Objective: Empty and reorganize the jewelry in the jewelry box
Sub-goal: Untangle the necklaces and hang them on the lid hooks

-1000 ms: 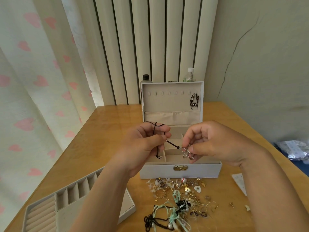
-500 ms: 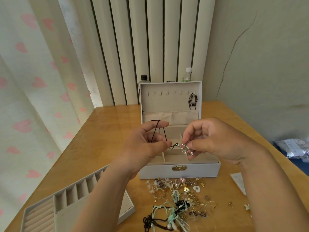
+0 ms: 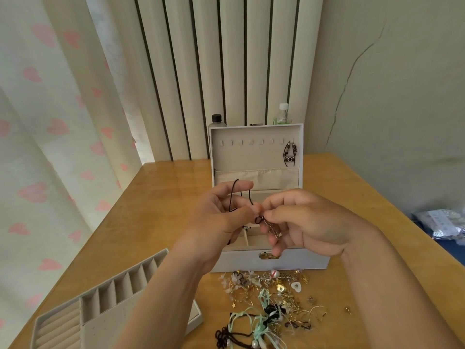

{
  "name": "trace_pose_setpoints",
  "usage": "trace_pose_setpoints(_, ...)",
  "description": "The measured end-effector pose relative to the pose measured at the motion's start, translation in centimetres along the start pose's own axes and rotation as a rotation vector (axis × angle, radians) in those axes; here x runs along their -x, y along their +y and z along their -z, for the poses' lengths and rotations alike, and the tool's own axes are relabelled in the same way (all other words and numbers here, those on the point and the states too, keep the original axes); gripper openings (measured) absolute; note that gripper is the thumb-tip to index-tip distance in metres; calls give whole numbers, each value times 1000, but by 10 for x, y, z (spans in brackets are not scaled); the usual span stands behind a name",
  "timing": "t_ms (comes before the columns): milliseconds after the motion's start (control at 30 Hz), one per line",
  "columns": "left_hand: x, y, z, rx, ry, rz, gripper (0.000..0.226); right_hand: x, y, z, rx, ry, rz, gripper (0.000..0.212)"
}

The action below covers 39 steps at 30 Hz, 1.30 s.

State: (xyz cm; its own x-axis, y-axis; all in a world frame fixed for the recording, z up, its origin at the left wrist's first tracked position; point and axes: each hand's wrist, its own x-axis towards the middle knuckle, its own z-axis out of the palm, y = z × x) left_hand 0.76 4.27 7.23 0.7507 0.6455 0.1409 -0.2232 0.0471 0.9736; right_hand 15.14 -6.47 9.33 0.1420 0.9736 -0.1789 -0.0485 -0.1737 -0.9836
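Black cord pinched in left hand, pendant in right hand, both above the jewelry box. Loose jewelry crowds its front edge.

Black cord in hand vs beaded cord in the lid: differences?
The black cord necklace is held in the left hand, the right hand pinching its silver pendant; the beaded cord hangs untouched in the lid. The necklace's cord is plain; the beaded cord carries a camera charm. Both are dark cords.
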Motion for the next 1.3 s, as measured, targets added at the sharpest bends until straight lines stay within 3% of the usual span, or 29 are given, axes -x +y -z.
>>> trace_pose_setpoints(167, 0, 1, 3, 8, 27, -9, 36, -5, 3, -7, 30, 19, 95, 20)
trace_pose_setpoints(267, 0, 4, 5, 26, 44, -21, 37, -8, 4, -7, 29, 57, 130, 14)
trace_pose_setpoints(433, -1, 5, 8, 26, 97, -65, 36, -9, 2, -6, 29, 53, 127, 30)
trace_pose_setpoints(900, -3, 5, 16, 16, 103, -109, 30, -14, 7, -7, -34, 3, 128, 8)
trace_pose_setpoints(1300, -2, 5, 14, -4, 94, -129, 26, -13, 9, -8, 39, 7, 149, 23)
